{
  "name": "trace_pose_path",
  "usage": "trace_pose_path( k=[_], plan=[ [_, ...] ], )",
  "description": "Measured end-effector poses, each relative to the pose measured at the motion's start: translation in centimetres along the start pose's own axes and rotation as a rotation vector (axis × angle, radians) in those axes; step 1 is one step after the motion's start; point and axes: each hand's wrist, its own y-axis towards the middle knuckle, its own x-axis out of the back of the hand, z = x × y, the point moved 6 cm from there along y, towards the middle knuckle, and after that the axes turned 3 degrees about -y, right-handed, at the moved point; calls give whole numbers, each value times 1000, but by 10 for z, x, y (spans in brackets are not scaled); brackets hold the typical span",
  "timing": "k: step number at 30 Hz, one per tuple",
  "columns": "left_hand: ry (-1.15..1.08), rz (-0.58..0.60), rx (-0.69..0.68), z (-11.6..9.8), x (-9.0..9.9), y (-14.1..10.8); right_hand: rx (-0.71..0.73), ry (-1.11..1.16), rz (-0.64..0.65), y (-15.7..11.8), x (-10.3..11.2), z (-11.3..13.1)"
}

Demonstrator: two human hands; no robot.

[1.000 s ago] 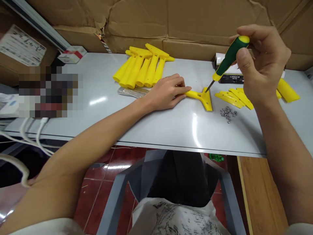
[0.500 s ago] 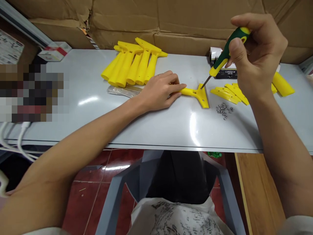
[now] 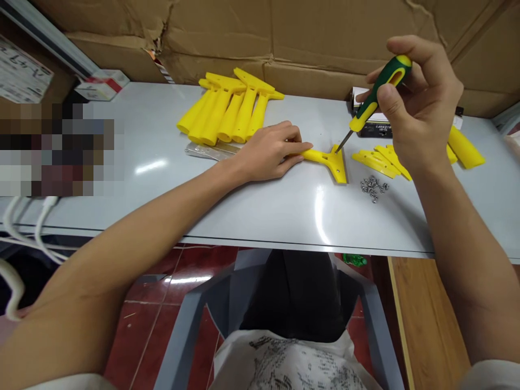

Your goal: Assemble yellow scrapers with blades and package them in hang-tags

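My left hand (image 3: 274, 150) is closed on the handle of a yellow plastic scraper (image 3: 336, 165) lying on the table, its wide head pointing right. In my right hand (image 3: 426, 97) is a green and yellow screwdriver (image 3: 379, 92), tilted, with its tip at the upper hole of the scraper's head. A screw shows in the lower part of that head. Right of the scraper lie a small pile of silver screws (image 3: 372, 187) and several flat yellow plates (image 3: 377, 162), partly hidden behind my right wrist.
Several yellow scraper bodies (image 3: 231, 105) are stacked at the back, with metal blades (image 3: 211, 150) before them. A black and white box (image 3: 374, 127) and another yellow handle (image 3: 467, 149) stand right. Cardboard (image 3: 227, 38) lines the back; white cables (image 3: 40, 227) hang at the left edge.
The view has shifted slightly. My right hand has turned the screwdriver a little, its fingers now more spread around the handle; the tip stays at the same hole. My left hand keeps its hold.
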Motion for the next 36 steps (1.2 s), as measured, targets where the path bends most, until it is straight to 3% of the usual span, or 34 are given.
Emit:
trace_pose_path(
  k=[5,14,19,24,28,31,36],
  plan=[
    [40,-8,-30,-4,2,0,31,-187,-88,-4,5,-4],
    [7,-2,-7,0,0,-1,4,63,178,1,-11,12],
    [-10,7,10,1,0,0,-26,35,81,-1,-14,5],
    [-30,11,13,1,0,0,-29,-103,-145,-6,-3,-2],
    [-31,15,24,2,0,-1,-110,-1,6,-3,-5,2],
    [-32,14,20,2,0,-1,-78,90,150,-3,-12,8],
    [-20,-4,-8,0,2,-1,-42,63,200,-6,-19,6]
  ],
)
